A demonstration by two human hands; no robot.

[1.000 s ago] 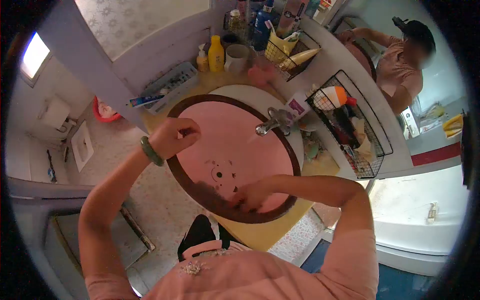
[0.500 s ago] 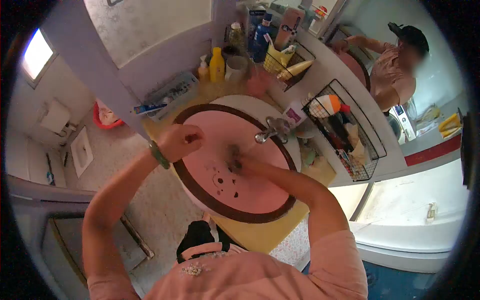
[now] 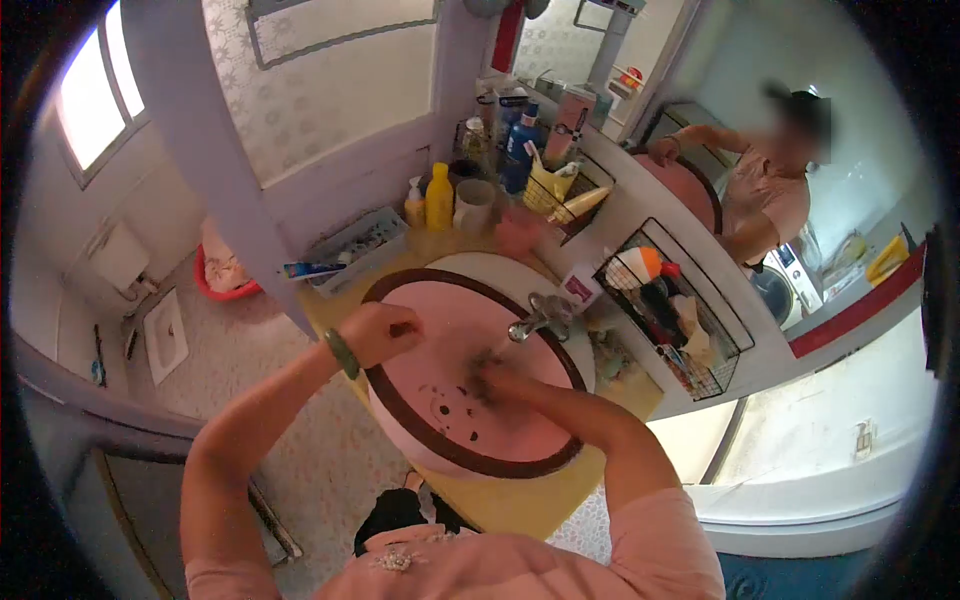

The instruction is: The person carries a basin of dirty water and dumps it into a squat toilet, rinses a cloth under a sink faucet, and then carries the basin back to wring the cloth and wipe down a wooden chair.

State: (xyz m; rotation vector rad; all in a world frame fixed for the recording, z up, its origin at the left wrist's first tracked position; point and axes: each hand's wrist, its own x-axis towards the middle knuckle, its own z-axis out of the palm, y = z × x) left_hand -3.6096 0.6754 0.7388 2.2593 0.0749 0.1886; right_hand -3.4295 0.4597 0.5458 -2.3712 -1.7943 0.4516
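Note:
The pink washbasin [image 3: 440, 310] has a brown rim and printed dark face markings inside. My right hand [image 3: 497, 382] reaches down into the bowl near its middle, below the faucet [image 3: 540, 317]. A blurred dark grey clump shows at its fingertips; what it is I cannot make out. Over the basin's left rim hovers my left hand [image 3: 378, 335], its fingers curled in and nothing seen in them. A green bangle [image 3: 341, 354] circles that wrist. A thin stream of water seems to fall from the spout.
Behind the basin stand a yellow bottle [image 3: 439, 198], a pump bottle [image 3: 415, 203], a mug [image 3: 474, 207] and a blue bottle [image 3: 520, 150]. A grey tray [image 3: 355, 245] sits at the left. Wire baskets [image 3: 690, 310] hang below the mirror. A red tub [image 3: 225, 275] is on the floor.
The camera view has tilted, so the basin appears lower in the picture. My right hand stays in the bowl with the dark clump; my left hand keeps its curled pose over the rim.

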